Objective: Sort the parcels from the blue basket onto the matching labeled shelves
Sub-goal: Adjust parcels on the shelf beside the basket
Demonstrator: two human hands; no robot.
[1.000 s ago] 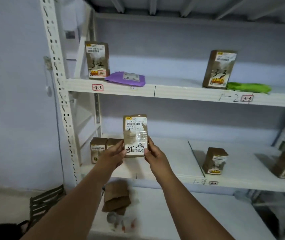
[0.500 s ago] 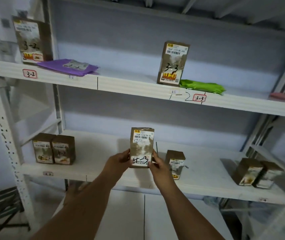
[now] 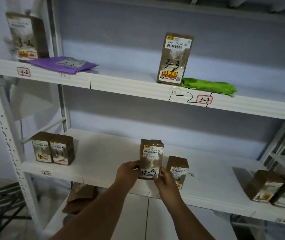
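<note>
Both hands, left (image 3: 129, 172) and right (image 3: 164, 179), pinch the parcel (image 3: 150, 158) upright over the middle shelf (image 3: 103, 153), just beside a box (image 3: 177, 170). Setting it down carelessly could topple that neighbour, I reckon.

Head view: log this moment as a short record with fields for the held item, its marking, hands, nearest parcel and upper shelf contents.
held item: brown parcel, upright
marking: handwritten, looks like 4-3
left hand: grips the parcel's lower left edge
right hand: grips its lower right edge
nearest parcel: small brown box on the middle shelf, just right of the held one
upper shelf: box marked 3-3, green bag, purple mailer
</note>
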